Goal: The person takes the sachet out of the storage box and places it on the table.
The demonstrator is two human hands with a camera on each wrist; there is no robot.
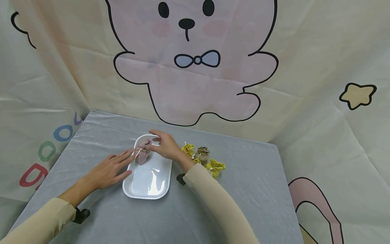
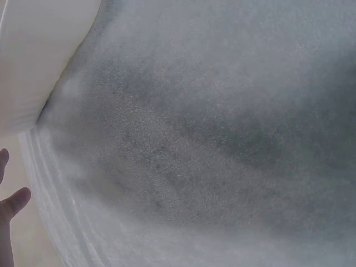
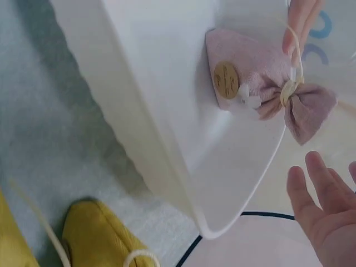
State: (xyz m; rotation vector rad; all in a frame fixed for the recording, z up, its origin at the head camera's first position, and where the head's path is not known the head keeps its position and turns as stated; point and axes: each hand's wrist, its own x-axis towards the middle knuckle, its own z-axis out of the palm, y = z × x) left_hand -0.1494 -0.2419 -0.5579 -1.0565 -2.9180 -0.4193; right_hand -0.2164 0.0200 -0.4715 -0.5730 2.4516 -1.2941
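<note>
A pink drawstring pouch (image 1: 142, 157) with a round brown label lies at the far left end of a white tray (image 1: 143, 181). Its gathered neck is tied with a pale cord. My left hand (image 1: 111, 170) is at the tray's left rim, fingers straight, their tips at the pouch. Above the tray's far right part is my right hand (image 1: 165, 146). In the right wrist view, the right hand (image 3: 328, 214) has its fingers spread, apart from the pouch's ruffled top (image 3: 311, 111). The left wrist view catches only fingertips (image 2: 16, 201) beside the tray wall (image 2: 41, 61).
Right of the tray, partly behind the right forearm, sit several small pouches: a brownish one (image 1: 202, 154) and yellow ones (image 1: 215, 167). A grey cloth (image 1: 243, 189) covers the table. Printed fabric (image 1: 304, 67) hangs behind and at the sides.
</note>
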